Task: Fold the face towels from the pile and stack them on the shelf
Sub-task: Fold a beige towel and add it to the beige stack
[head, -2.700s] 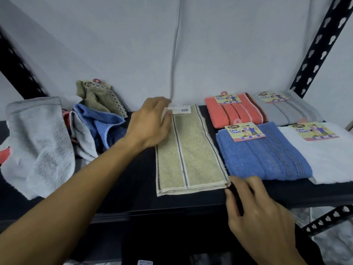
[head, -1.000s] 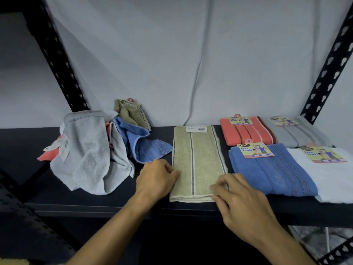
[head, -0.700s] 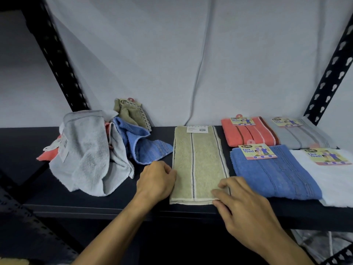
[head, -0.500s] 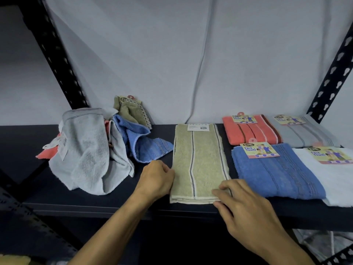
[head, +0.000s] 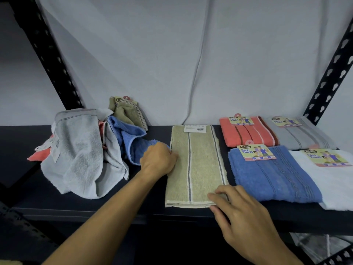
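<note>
On the dark shelf (head: 72,203), mid-span: olive towel (head: 194,165) lies flat, folded to a long strip. Left hand (head: 158,161) at its left edge, fingers curled onto the hem. Right hand (head: 242,213) pinches the near right corner. Unfolded pile (head: 84,150) to the left; folded blue towel (head: 273,175) just beside on the right.
</note>
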Available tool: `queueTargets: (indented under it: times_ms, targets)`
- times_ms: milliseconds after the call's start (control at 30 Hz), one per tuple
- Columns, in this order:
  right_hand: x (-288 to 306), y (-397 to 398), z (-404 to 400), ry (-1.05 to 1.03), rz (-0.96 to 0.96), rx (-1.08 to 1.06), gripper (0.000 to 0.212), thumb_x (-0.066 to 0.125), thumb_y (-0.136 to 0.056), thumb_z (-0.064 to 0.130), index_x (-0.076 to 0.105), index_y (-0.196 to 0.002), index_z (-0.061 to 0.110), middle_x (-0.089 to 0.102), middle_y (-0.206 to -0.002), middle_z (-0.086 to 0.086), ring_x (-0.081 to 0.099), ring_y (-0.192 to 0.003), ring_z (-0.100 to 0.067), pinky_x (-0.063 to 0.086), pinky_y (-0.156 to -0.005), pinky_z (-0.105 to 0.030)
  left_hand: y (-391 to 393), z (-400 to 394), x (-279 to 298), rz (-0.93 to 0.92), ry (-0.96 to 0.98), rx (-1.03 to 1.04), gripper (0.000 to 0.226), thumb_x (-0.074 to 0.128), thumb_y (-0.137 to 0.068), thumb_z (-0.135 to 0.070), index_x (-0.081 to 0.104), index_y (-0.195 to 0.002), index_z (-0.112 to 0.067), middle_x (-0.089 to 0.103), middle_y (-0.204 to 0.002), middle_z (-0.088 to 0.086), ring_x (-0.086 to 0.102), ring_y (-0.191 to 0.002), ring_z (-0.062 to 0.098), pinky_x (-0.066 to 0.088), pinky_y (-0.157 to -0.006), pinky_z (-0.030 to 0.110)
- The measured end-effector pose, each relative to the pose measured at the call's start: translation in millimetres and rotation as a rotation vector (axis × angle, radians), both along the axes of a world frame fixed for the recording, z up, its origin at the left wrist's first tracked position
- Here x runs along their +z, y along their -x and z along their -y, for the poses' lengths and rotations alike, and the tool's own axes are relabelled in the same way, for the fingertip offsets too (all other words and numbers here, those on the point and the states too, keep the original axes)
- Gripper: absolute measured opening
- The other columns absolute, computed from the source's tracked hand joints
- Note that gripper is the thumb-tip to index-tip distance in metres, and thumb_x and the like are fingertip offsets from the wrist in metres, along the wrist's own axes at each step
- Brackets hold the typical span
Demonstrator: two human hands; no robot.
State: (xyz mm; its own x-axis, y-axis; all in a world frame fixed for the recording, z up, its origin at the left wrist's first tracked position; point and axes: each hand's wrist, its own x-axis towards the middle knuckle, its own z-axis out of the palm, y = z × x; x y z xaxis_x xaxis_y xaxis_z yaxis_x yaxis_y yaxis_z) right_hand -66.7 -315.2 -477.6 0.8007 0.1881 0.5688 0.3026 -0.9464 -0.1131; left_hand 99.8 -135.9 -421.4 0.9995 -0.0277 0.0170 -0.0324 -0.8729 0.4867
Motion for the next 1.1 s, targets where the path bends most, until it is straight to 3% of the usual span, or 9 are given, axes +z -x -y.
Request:
queueTargets:
  times_ms: [100,233,500,700,800,867,1033,1100]
  targets:
    - [-1,0,0,-0.021,-0.009,-0.001,0.029,0.048,-0.089,0.035,0.07,-0.103,0.024,0.058,-0.102,0.011,0.056,-0.084,-0.012,0.05,-0.06,-0.024,-8,2,-9,-0.002,0.037,0.038,0.034,0.062,-0.09,-0.034,0.059,-0.065,-0.012,0.063,-0.071,0.003,0.061,-0.07,0.022,0.04,-0.056,0.029]
    - [-1,1,0,-0.035,-0.019,-0.002,0.029,0.047,-0.089,0.035,0.07,-0.104,0.024,0.058,-0.103,0.01,0.055,-0.083,-0.012,0.05,-0.06,-0.025,-9,-3,-12,0.018,0.053,0.026,0.036,0.059,-0.09,-0.026,0.052,-0.058,-0.011,0.058,-0.061,0.003,0.06,-0.062,0.022,0.047,-0.056,0.03]
    - [-1,1,-1,-0.04,-0.032,-0.009,0.03,0.046,-0.089,0.034,0.07,-0.104,0.024,0.058,-0.103,0.01,0.055,-0.084,-0.012,0.051,-0.061,-0.027,-6,1,-10,-0.023,0.017,0.046,0.038,0.061,-0.09,-0.044,0.06,-0.065,-0.015,0.066,-0.075,0.002,0.064,-0.076,0.022,0.039,-0.058,0.03]
    - [-2,0,0,-0.022,-0.017,-0.004,0.031,0.046,-0.089,0.034,0.071,-0.104,0.023,0.059,-0.104,0.009,0.056,-0.083,-0.013,0.051,-0.06,-0.027,-4,1,-2,0.01,0.027,0.009,0.032,0.052,-0.087,-0.016,0.045,-0.056,-0.016,0.053,-0.062,-0.001,0.054,-0.066,0.022,0.033,-0.052,0.029]
    - [-2,0,0,-0.019,-0.007,-0.001,0.031,0.047,-0.089,0.034,0.071,-0.104,0.023,0.06,-0.104,0.008,0.056,-0.083,-0.013,0.052,-0.061,-0.027,-5,-1,1,0.027,0.041,0.003,0.024,0.048,-0.085,-0.009,0.048,-0.062,-0.015,0.059,-0.071,0.004,0.057,-0.073,0.025,0.039,-0.058,0.032]
    - [-3,0,-1,-0.017,0.001,0.001,0.03,0.047,-0.089,0.034,0.071,-0.103,0.023,0.06,-0.103,0.008,0.056,-0.082,-0.013,0.051,-0.061,-0.026,-6,-1,-1,0.013,0.027,-0.006,0.02,0.051,-0.087,-0.012,0.053,-0.067,-0.016,0.063,-0.08,0.004,0.06,-0.082,0.026,0.043,-0.065,0.034]
    - [-4,0,-2,-0.003,0.022,-0.004,0.031,0.047,-0.088,0.033,0.071,-0.103,0.022,0.061,-0.102,0.007,0.057,-0.083,-0.014,0.051,-0.062,-0.026,-7,-5,-3,0.005,-0.005,0.015,0.027,0.058,-0.089,-0.025,0.057,-0.063,-0.021,0.065,-0.075,-0.003,0.063,-0.081,0.022,0.042,-0.066,0.032]
    - [-4,1,-2,0.015,0.022,-0.003,0.031,0.047,-0.087,0.033,0.071,-0.103,0.021,0.062,-0.102,0.006,0.059,-0.083,-0.014,0.052,-0.062,-0.027,-8,-5,0,0.05,-0.031,0.023,0.019,0.06,-0.09,-0.033,0.059,-0.073,-0.023,0.064,-0.083,-0.004,0.061,-0.086,0.02,0.043,-0.07,0.033]
